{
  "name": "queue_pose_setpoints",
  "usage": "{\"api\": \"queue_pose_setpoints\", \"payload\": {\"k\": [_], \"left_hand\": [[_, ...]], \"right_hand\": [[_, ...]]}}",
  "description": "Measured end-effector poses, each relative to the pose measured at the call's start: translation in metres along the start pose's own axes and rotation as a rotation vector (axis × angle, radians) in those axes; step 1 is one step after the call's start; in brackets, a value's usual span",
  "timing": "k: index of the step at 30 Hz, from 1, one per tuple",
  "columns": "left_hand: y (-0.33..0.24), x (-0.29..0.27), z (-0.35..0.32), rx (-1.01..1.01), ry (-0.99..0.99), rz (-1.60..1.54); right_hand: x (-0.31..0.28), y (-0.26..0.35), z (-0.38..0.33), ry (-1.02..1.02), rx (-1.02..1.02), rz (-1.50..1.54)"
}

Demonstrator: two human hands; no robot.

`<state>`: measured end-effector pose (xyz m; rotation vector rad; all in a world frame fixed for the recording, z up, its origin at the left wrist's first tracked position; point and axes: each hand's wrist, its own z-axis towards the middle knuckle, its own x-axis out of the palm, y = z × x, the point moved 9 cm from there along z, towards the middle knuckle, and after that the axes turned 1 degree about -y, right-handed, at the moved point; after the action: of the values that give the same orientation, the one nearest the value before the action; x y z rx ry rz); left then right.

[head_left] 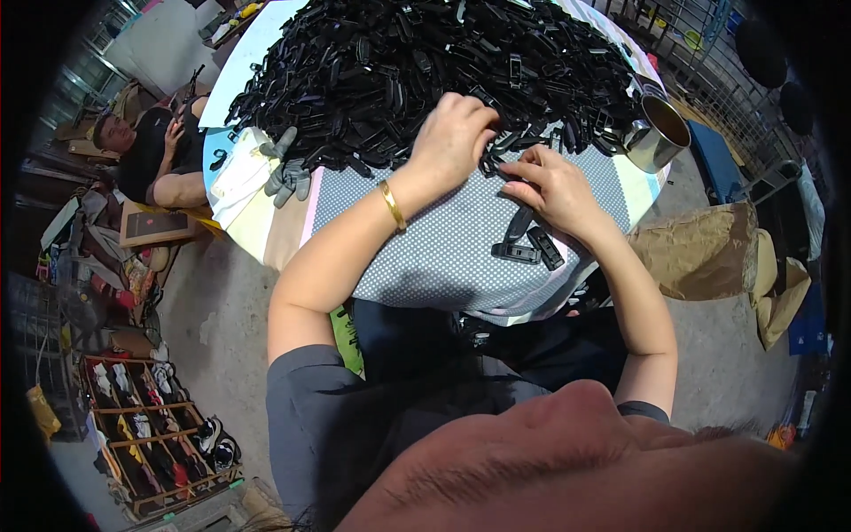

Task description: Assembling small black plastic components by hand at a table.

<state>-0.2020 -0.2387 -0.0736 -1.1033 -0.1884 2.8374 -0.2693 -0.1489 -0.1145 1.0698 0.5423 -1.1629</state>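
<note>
A large heap of small black plastic parts (399, 80), clip-like in shape, covers the far part of the round table. At its near edge, my left hand (454, 140) is bent with its fingers closed together; what they grip is hidden. Just right of it, my right hand (554, 184) pinches toward a small black plastic piece (490, 165) lying between the two hands. Closer to me, several separate black clip-like parts (517, 254) rest on the dotted grey cloth (425, 248).
A shiny metal cup (656, 133) stands at the table's right edge. Grey-fingered work gloves (285, 173) lie at the left. Beyond the left edge sits another person (146, 151). A brown paper sack (696, 253) is on the floor at right, a shoe rack (155, 430) at lower left.
</note>
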Motion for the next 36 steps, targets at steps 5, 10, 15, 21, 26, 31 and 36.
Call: {"api": "queue_pose_setpoints", "payload": {"k": [5, 10, 15, 21, 26, 31, 36], "left_hand": [[0.021, 0.02, 0.002, -0.011, 0.135, 0.179], [0.025, 0.023, -0.002, -0.046, 0.25, 0.291], [0.021, 0.021, -0.002, 0.017, 0.252, 0.224], [0.024, 0.026, -0.004, -0.099, 0.378, 0.056], [0.025, 0.007, 0.019, -0.051, 0.057, 0.061], [0.026, 0.032, 0.027, 0.051, 0.22, 0.272], [0.006, 0.018, 0.023, 0.068, 0.148, 0.074]], "right_hand": [[0.0, 0.003, -0.001, -0.043, -0.115, -0.013], [-0.011, 0.004, -0.011, 0.045, -0.032, -0.098], [-0.019, 0.008, -0.021, -0.087, -0.105, -0.178], [-0.018, -0.001, -0.03, -0.143, -0.095, -0.118], [-0.019, -0.009, -0.032, -0.2, -0.06, -0.03], [-0.022, -0.009, -0.031, -0.196, -0.044, -0.059], [-0.029, -0.016, -0.033, -0.278, -0.041, 0.009]]}}
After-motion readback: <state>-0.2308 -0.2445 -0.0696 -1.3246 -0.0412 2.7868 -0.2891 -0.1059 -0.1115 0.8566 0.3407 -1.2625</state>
